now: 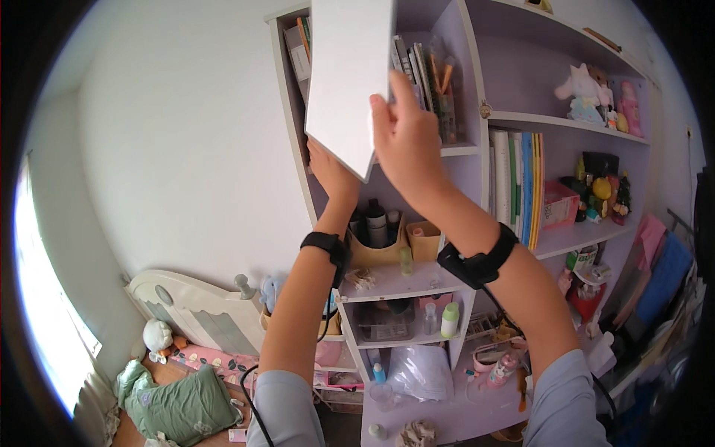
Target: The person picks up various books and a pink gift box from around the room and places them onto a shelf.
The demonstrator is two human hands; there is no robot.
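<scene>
- A white slab [346,82] is in front of the shelf's [521,74] upper left compartment, its top running out of view and its lowest corner pointing down.
- The right hand [413,145], facing the shelf's upper left compartment, grasps the slab by its right edge, thumb toward the front.
- The left hand [333,175], near the shelf's left side panel, is at the slab's lower left edge; its fingers are partly hidden, so I cannot tell whether it grips or only props.
- 2 black straps [328,249], 1 per wrist, show in front of the shelf's lower left part.
- Books [417,67] and pens [447,77] stand in the shelf's upper left compartment.
- Binders [515,179] stand in the shelf's right half, beside a pink basket [558,205].
- A white plush [585,93] sits on the shelf's upper right board.
- Dark bottles [375,220] stand in a tan bin [369,255] in the shelf's left half.
- A headboard [201,309] and a green pillow [182,402] are left of the shelf.
</scene>
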